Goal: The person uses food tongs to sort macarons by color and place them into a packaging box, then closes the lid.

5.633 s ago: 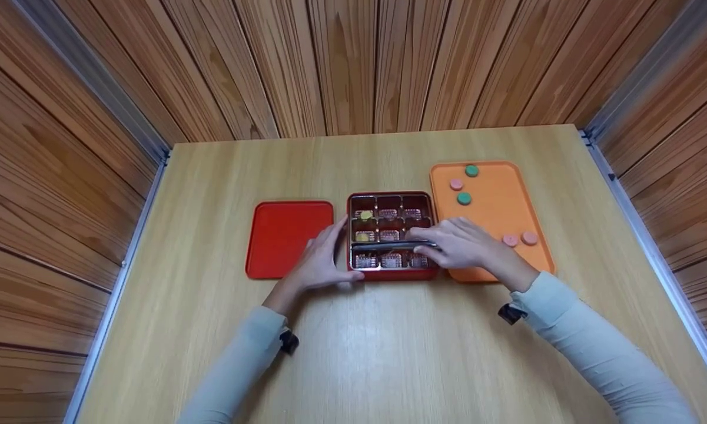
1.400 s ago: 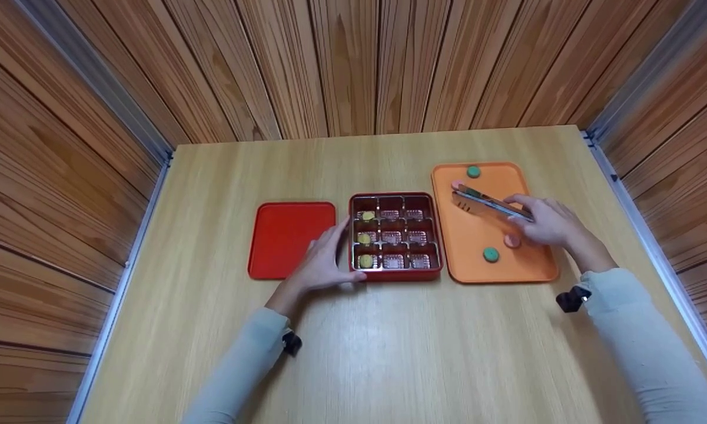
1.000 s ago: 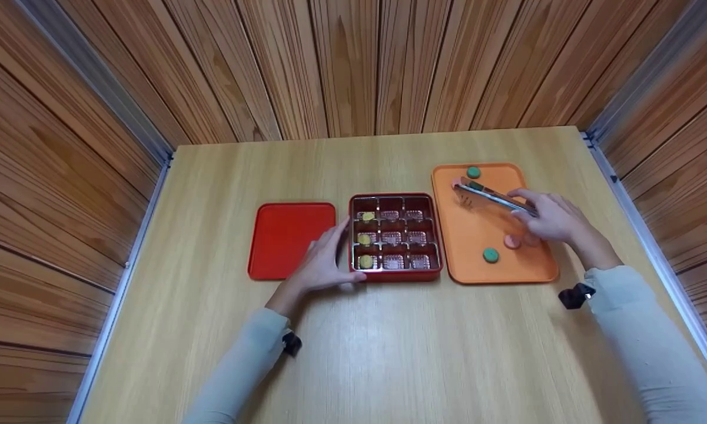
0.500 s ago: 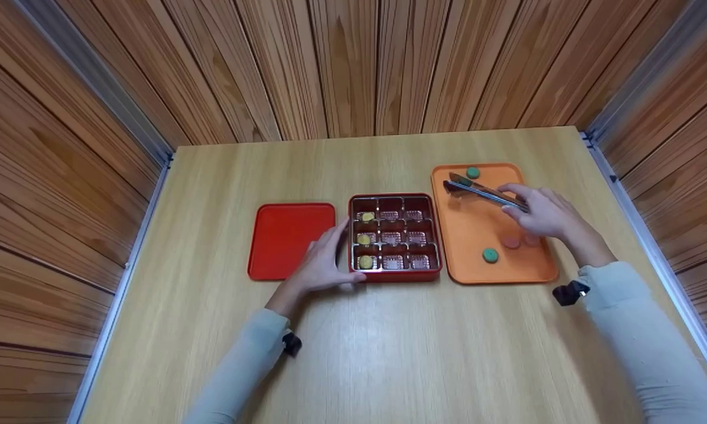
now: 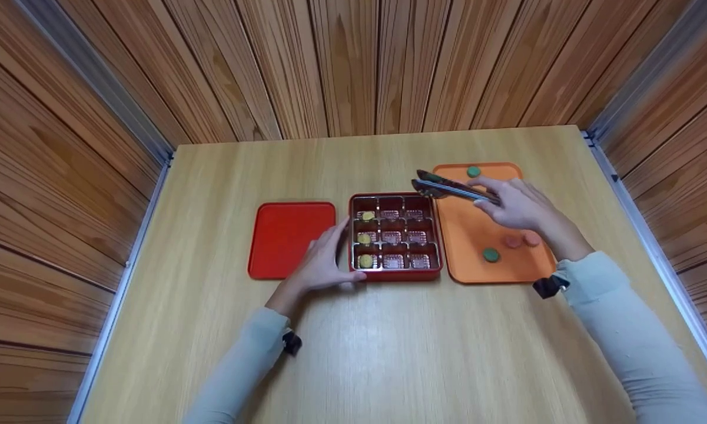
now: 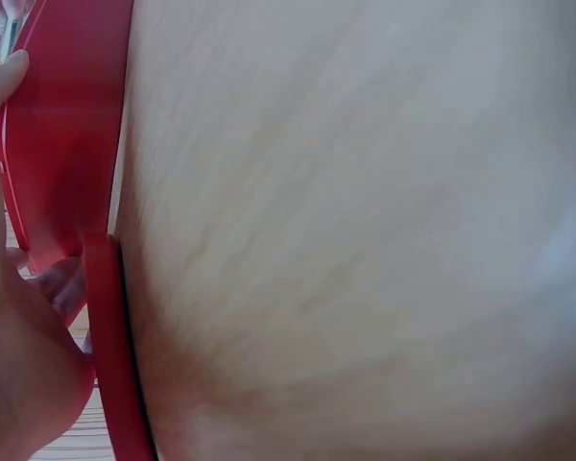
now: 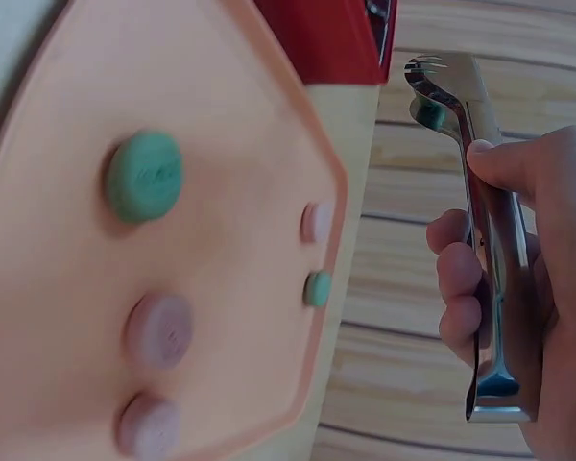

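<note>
In the head view my right hand point(image 5: 515, 203) grips metal tongs point(image 5: 456, 187), their tips over the back right corner of a red box point(image 5: 397, 275). A green macaron point(image 7: 427, 113) sits between the tips, seen in the right wrist view. The box has a clear insert with nine compartments; yellow macarons point(image 5: 366, 261) lie in its left column. My left hand point(image 5: 321, 265) touches the box's left side with extended fingers, thumb at the front left corner. On the orange tray point(image 5: 471, 271), green macarons point(image 5: 491, 254) and pink macarons point(image 7: 159, 329) lie apart.
A red lid point(image 5: 282, 235) lies flat to the left of the box, partly beneath my left hand. The tray stands close against the box's right side. Wood-patterned walls point(image 5: 353, 70) enclose the wooden table point(image 5: 377, 353) at the back and sides.
Since the earliest frame, a yellow macaron has come to lie in the front left compartment. The tongs have taken a green macaron from the tray and moved left to the box. My left hand stays put.
</note>
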Demonstrator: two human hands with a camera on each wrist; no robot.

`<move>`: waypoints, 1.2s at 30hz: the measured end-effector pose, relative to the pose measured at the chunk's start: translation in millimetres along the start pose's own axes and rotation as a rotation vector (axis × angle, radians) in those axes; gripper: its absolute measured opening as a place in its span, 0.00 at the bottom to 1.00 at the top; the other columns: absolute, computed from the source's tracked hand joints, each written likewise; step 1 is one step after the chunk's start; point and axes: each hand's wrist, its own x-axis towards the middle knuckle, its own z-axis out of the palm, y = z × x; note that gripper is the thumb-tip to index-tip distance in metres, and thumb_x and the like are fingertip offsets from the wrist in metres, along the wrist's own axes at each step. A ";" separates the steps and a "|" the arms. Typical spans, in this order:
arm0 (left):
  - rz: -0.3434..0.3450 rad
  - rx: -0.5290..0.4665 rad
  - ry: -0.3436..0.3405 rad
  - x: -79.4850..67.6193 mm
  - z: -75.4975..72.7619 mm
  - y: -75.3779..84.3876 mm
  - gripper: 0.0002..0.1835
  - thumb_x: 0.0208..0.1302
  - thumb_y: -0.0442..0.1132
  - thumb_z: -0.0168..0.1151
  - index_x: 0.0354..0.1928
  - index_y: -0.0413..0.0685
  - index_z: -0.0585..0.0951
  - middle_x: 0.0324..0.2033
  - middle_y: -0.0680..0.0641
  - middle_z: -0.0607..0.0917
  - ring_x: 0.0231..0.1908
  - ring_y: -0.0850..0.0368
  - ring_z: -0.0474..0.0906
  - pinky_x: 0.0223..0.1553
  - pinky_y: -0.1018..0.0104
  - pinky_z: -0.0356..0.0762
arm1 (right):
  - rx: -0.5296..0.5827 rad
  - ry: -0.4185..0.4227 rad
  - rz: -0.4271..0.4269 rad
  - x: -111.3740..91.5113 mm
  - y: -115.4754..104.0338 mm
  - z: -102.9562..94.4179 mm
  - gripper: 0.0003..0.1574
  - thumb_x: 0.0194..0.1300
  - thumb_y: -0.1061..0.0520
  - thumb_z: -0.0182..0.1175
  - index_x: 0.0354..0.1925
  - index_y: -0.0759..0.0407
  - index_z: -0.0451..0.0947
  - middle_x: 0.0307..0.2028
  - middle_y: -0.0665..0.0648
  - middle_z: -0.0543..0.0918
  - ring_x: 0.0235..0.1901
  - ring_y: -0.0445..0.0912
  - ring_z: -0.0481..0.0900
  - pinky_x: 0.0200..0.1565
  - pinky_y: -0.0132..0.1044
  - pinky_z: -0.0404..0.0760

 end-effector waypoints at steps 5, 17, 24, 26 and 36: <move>-0.006 -0.001 -0.003 0.3 0.0 0.4 0.73 0.55 0.72 0.82 0.94 0.65 0.47 0.90 0.40 0.62 0.89 0.38 0.57 0.89 0.22 0.47 | -0.012 -0.011 0.008 10.8 -16.0 3.9 0.27 0.87 0.47 0.60 0.77 0.46 0.77 0.20 0.48 0.67 0.14 0.44 0.59 0.20 0.33 0.54; -0.005 0.000 -0.005 1.7 0.3 1.2 0.73 0.55 0.71 0.82 0.94 0.64 0.47 0.89 0.41 0.62 0.89 0.38 0.57 0.89 0.23 0.47 | -0.010 -0.044 -0.081 28.2 -39.2 18.8 0.26 0.87 0.48 0.58 0.76 0.49 0.78 0.21 0.47 0.68 0.15 0.41 0.60 0.21 0.33 0.55; -0.007 0.019 -0.010 0.9 0.2 -0.4 0.74 0.55 0.71 0.83 0.94 0.62 0.46 0.89 0.41 0.62 0.89 0.39 0.57 0.89 0.24 0.50 | -0.053 -0.085 -0.047 31.2 -46.7 25.8 0.28 0.86 0.47 0.58 0.78 0.46 0.77 0.23 0.48 0.65 0.20 0.46 0.59 0.26 0.37 0.56; -0.011 0.019 -0.010 1.1 0.3 -0.9 0.74 0.55 0.71 0.83 0.94 0.62 0.46 0.90 0.40 0.62 0.90 0.38 0.56 0.89 0.24 0.49 | -0.055 -0.092 -0.045 32.0 -47.1 27.7 0.29 0.86 0.46 0.58 0.79 0.46 0.77 0.23 0.48 0.64 0.20 0.45 0.59 0.27 0.37 0.57; -0.013 0.013 -0.010 0.9 -0.1 -0.3 0.74 0.55 0.71 0.83 0.94 0.64 0.46 0.90 0.42 0.62 0.89 0.39 0.57 0.89 0.25 0.48 | -0.052 -0.106 -0.025 32.2 -45.8 35.4 0.30 0.86 0.47 0.58 0.79 0.46 0.76 0.28 0.53 0.72 0.23 0.47 0.63 0.31 0.39 0.59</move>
